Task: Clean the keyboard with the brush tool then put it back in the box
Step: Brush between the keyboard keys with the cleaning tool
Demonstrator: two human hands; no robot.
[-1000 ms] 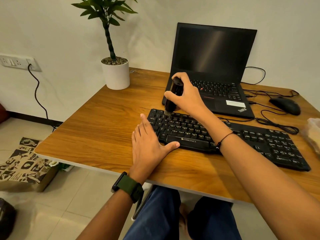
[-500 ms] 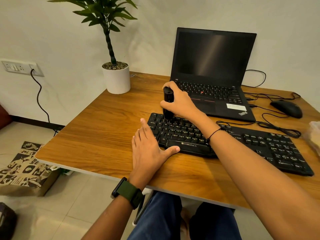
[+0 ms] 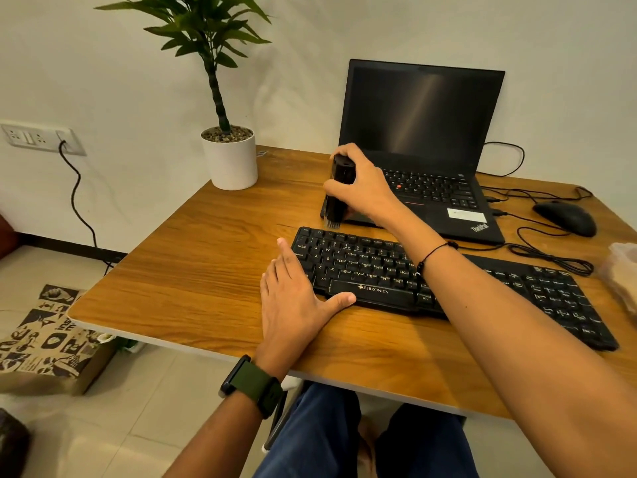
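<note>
A black keyboard (image 3: 482, 288) lies across the wooden desk (image 3: 206, 270). My right hand (image 3: 365, 188) grips a black cylindrical brush tool (image 3: 339, 188), held upright with its bristles pointing down just above the keyboard's far left corner. My left hand (image 3: 296, 298) lies flat on the desk against the keyboard's left end, fingers straight, thumb along the front edge near the space bar. No box is visible.
An open black laptop (image 3: 424, 132) stands behind the keyboard. A potted plant (image 3: 231, 157) sits at the desk's back left. A black mouse (image 3: 565, 219) and its cables lie at the right. A patterned paper bag (image 3: 48, 339) is on the floor.
My right hand has lifted the brush off the keys and back to the keyboard's far left corner. The left hand has stayed in place.
</note>
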